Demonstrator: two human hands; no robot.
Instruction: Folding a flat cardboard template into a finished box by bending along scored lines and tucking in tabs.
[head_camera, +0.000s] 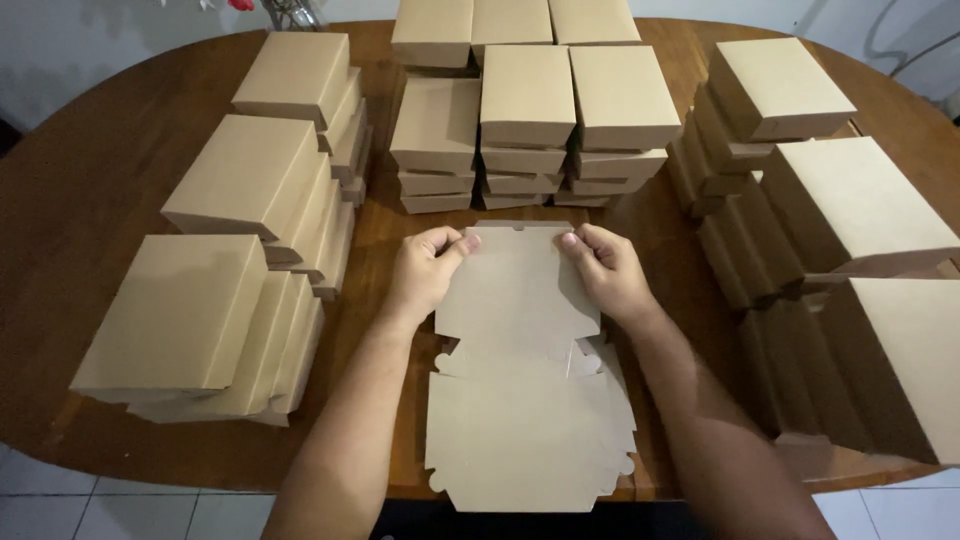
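A flat, unfolded brown cardboard box blank (520, 370) lies on the wooden table (90, 180) in front of me, reaching to the near edge. My left hand (425, 268) pinches its far left corner with thumb on top. Its far right corner is pinched the same way by my right hand (605, 270). The far flap is slightly raised between the two hands.
Stacks of closed brown cardboard boxes ring the blank: leaning stacks at the left (250, 190), a block of stacks at the back centre (525, 110), and more stacks at the right (850, 230). White floor tiles (60, 500) show below the table's near edge.
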